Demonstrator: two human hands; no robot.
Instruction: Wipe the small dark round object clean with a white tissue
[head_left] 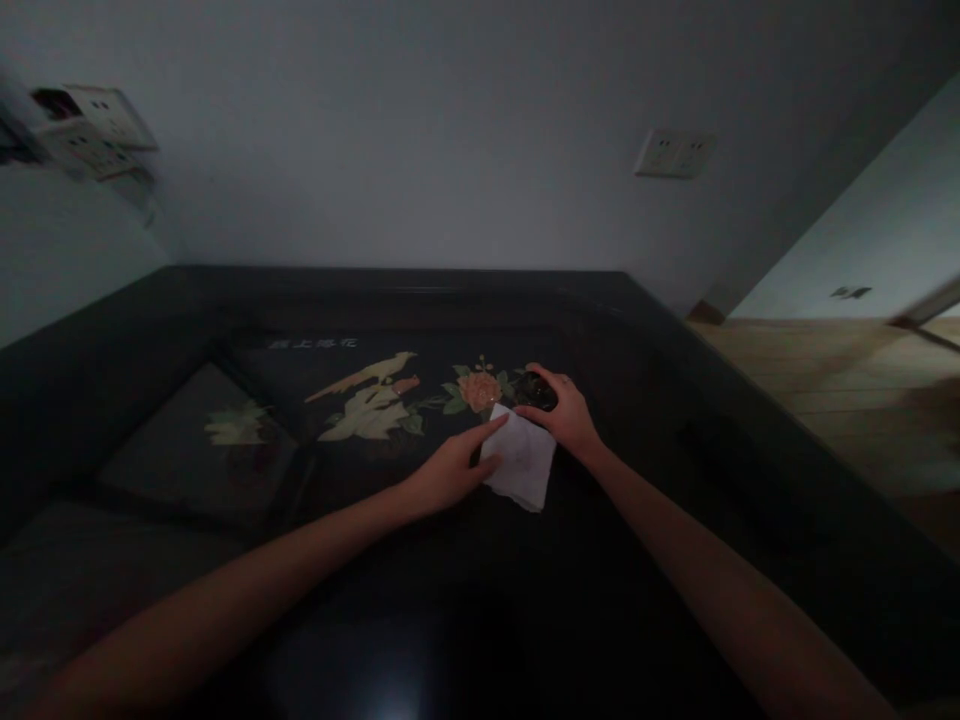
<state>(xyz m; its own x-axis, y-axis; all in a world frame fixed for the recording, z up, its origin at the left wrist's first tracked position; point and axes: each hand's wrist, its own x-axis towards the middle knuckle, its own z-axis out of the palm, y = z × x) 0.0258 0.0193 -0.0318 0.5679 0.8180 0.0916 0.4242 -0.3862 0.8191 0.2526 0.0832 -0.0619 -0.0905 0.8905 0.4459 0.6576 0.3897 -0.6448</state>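
Note:
On a dark lacquered table [390, 620] painted with a bird and flowers lies a white tissue [523, 468]. My left hand [452, 470] rests at the tissue's left edge, its forefinger stretched out and touching the top corner. Just right of the painted orange flower, my right hand [564, 412] is closed round a small dark round object [535, 390] at the tissue's upper right. The room is dim, so I cannot name that object.
The table stands against a white wall with a socket plate [673, 153]. More socket plates [94, 130] are on the wall at the upper left. Wooden floor [840, 380] lies to the right of the table.

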